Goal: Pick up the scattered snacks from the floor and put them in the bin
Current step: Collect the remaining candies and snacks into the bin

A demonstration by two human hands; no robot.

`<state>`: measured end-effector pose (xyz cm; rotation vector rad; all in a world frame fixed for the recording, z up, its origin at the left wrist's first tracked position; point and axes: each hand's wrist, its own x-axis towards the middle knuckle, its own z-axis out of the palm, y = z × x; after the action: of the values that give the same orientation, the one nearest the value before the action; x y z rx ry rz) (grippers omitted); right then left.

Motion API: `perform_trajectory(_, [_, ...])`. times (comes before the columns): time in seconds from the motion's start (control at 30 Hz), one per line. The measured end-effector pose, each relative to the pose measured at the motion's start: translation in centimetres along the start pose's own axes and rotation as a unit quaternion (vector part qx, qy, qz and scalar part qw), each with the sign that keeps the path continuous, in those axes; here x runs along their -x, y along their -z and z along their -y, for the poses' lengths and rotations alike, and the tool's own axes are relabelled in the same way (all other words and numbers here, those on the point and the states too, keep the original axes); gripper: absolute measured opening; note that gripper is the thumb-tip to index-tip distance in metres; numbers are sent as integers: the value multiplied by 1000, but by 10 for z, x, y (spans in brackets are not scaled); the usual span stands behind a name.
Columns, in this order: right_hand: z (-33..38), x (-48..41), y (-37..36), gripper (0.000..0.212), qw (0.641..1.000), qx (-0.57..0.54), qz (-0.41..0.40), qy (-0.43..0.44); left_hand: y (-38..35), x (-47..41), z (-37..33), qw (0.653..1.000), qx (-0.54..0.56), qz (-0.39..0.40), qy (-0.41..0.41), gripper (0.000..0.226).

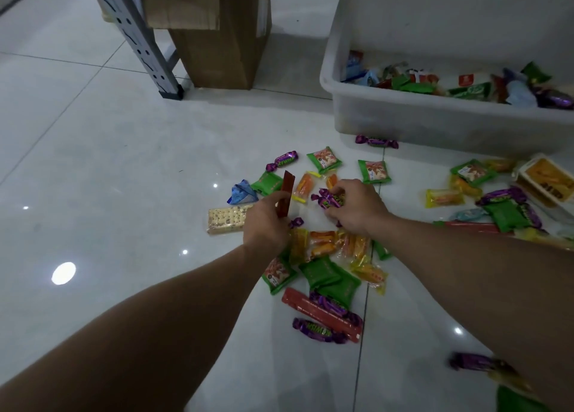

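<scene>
Snacks in bright foil and plastic wrappers lie scattered over the glossy white tiled floor (pixel 108 163), and the gathering step is in hand, with both hands down among them. Nearest the onlooker, a purple twist-wrapped candy (pixel 318 329) and a long red stick pack (pixel 323 314) lie untouched, touching each other, beside plain green pillow packets (pixel 330 279) and a heap of orange-and-yellow wrapped sweets (pixel 334 244). Just beyond that heap, the left hand (pixel 267 222) has its grip closed on a slim red strip packet (pixel 285 194), held upright and clear of the floor. Beside it, a pale cracker bar in clear wrap (pixel 225 220) lies flat, partly hidden by that hand. The right hand (pixel 357 206) has its grip narrowed round a bunch of purple twist-wrapped candies (pixel 330 199), the fingertips curled over them; whether they have left the floor cannot be told. Farther out, two green packets with printed fronts (pixel 324 160) wait apart from either grip. The translucent white plastic bin (pixel 403 122) stands beyond and to the right, well apart from both hands, already partly filled. Next, by the look of it, both handfuls must be carried up over the bin's near wall and released inside. Much remains on the floor, so the task seems around midway. A brown cardboard box (pixel 223 38) stands at the far left.
</scene>
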<state>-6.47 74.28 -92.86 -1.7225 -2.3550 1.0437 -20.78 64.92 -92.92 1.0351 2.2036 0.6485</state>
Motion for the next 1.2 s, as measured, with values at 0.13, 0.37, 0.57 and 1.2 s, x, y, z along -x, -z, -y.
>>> perform_trajectory(0.13, [2,5,12,41,998,-59,-28,3,2,8,-13,998,58,2,-9,50])
perform_trajectory(0.37, [9,21,42,43,989,-118,-89,14,10,14,-43,990,132,22,-45,48])
perform_trajectory(0.57, [6,26,67,41,979,-140,-149,-18,17,8,-83,985,153,22,-81,46])
perform_trajectory(1.2, [-4,39,170,35,901,-237,-345,-111,-5,-48,-181,947,231,41,-218,47])
